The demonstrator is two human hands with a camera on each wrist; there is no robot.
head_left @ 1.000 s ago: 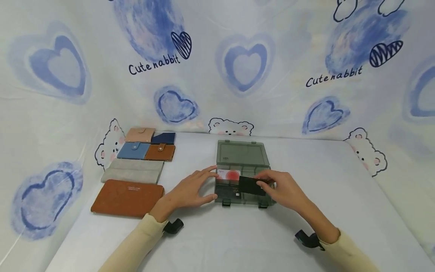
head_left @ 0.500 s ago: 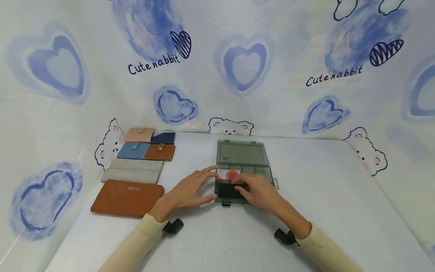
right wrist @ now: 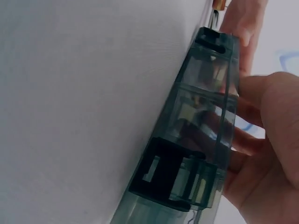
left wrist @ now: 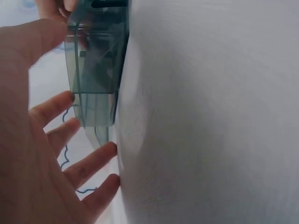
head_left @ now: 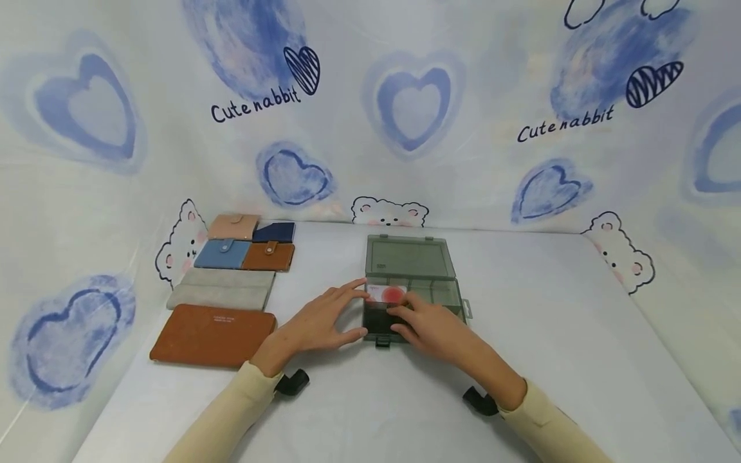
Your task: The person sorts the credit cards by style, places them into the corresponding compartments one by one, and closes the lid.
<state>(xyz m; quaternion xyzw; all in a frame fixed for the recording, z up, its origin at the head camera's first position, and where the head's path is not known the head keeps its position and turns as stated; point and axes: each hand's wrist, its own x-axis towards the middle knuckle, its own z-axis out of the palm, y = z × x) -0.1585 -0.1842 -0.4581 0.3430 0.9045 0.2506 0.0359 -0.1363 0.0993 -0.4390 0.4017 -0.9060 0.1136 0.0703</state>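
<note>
A green see-through organizer box lies with its lid folded back. My left hand steadies its left side, fingers spread and thumb near the front corner. In the left wrist view, those fingertips lie along the box wall. My right hand reaches into the front left compartment, its thumb and fingers around the right end of a black card. Behind that, a white card with a red circle lies in the back left compartment. Through the clear wall in the right wrist view, the right fingers show.
On the left lie a brown wallet, a grey wallet, a blue card holder, a smaller brown one, a beige one and a navy one. A printed cloth backdrop rises behind the white table.
My right hand has moved left with the black card, from above the box's right part down into the front left compartment. The left hand has stayed at the box's side.
</note>
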